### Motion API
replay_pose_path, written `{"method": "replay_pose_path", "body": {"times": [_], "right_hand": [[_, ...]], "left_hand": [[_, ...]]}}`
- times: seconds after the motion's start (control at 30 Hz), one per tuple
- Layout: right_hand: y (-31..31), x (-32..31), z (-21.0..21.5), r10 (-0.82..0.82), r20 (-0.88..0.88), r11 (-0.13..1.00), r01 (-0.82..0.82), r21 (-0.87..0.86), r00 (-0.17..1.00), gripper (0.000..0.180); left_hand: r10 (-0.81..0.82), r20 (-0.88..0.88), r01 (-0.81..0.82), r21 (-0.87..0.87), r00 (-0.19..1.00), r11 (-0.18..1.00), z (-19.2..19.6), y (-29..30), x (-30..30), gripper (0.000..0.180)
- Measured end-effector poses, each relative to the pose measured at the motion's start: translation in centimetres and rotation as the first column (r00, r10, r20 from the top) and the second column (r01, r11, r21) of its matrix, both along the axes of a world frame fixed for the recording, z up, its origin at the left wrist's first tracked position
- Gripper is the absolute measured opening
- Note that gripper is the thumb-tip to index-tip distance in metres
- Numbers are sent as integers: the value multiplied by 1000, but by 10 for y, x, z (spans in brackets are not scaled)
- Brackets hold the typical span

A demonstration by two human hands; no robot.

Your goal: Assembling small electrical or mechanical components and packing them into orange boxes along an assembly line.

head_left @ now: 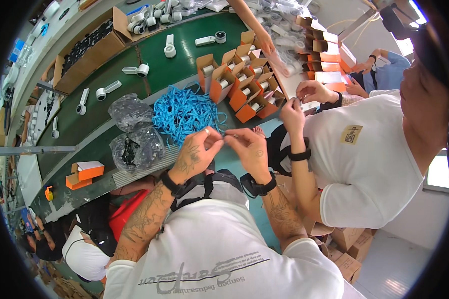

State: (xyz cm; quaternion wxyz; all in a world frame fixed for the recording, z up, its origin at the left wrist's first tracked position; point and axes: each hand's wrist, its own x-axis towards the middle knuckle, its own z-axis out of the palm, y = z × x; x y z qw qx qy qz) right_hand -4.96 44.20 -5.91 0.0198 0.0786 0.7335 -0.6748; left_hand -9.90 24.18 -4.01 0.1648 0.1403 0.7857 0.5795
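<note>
In front of my body, my left hand and my right hand come together, each with thumb and forefinger pinched. Something small and dark sits between the fingertips, too small to make out. Just beyond them lies a tangled heap of blue straps. Left of my left hand are two clear plastic bags, the nearer bag with small black pieces inside and the farther bag behind it. Open orange-and-brown boxes, with white items inside, stand past my right hand.
White handheld devices lie spaced along the green conveyor belt. A carton of black parts stands at far left, an orange box nearer. A co-worker in a white shirt works close on my right; another arm reaches in from beyond.
</note>
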Motion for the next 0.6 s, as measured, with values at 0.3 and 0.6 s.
{"method": "replay_pose_path", "body": {"times": [0.3,0.6], "right_hand": [[58,-73,-79,-369,-493,672,592,444,788,14],[77,-112,-125,-36,-381,711,291,640,924,9]], "left_hand": [[61,-473,-109,-74,879,991,-89,111,-98,30],[-9,-269,-69,-281,963,957,-128,135,-108,24]]}}
